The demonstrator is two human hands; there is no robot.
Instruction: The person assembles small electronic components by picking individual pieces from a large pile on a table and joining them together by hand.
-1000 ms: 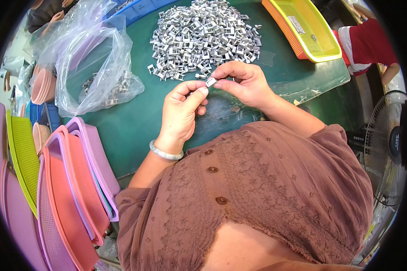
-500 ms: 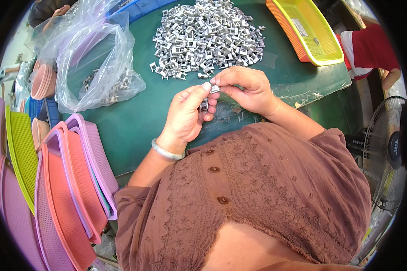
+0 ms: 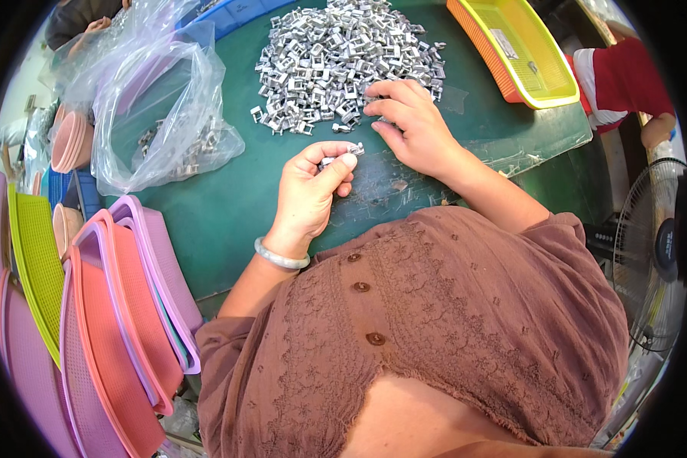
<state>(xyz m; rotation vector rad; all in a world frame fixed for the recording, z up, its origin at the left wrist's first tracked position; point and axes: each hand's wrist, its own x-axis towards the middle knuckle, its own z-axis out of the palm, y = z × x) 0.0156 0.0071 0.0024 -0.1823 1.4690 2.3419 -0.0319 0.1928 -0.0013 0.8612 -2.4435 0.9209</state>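
A heap of small silvery metal buckle-like pieces point(image 3: 336, 61) lies at the far middle of the green tabletop point(image 3: 252, 183). My left hand point(image 3: 305, 187) is closed, thumb against the fingers, around small metal pieces; one metal piece point(image 3: 357, 149) sticks out past the thumb tip. How many it holds is hidden by the fingers. My right hand point(image 3: 420, 130) is at the near right edge of the heap, its fingers stretched and apart. Nothing shows in the right hand, and its fingertips reach over the outermost pieces.
A clear plastic bag point(image 3: 206, 88) with more metal parts lies at left. At far right stands a yellow basket point(image 3: 555, 93) set in an orange one, with a small piece inside. Stacked pink and purple baskets point(image 3: 160, 252) line the left; a fan point(image 3: 649, 252) stands at right.
My right hand has let go of the piece at my left fingertips and moved away toward the heap. My left hand has closed further around its pieces.
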